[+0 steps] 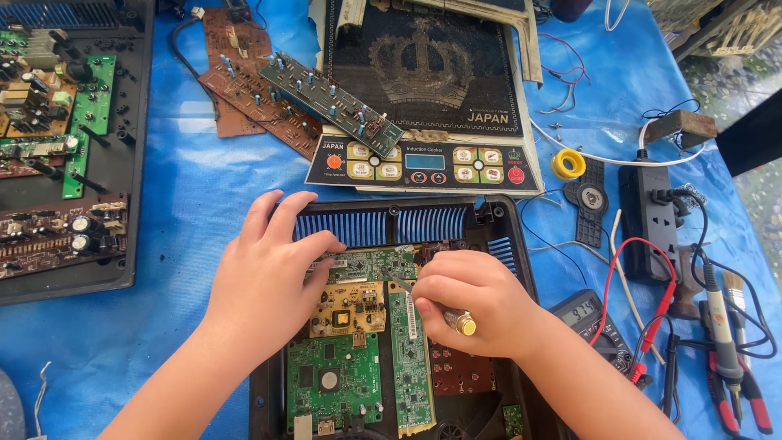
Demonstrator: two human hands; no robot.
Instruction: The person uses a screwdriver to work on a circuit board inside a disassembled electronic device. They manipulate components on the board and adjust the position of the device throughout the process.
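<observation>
Circuit boards [358, 342], green and tan, lie flat inside a black plastic housing [505, 236] at 6 o'clock on the blue-covered surface [187, 195]. Left hand [265, 281] rests on the ribbed housing edge, fingers spread, apparently to steady it. Right hand [468, 297] has fingers pinching a slim screwdriver [432, 305] with a brass-coloured end, tip angled down to the narrow green board. Multimeter [590, 314] with red lead sits at 3 o'clock.
</observation>
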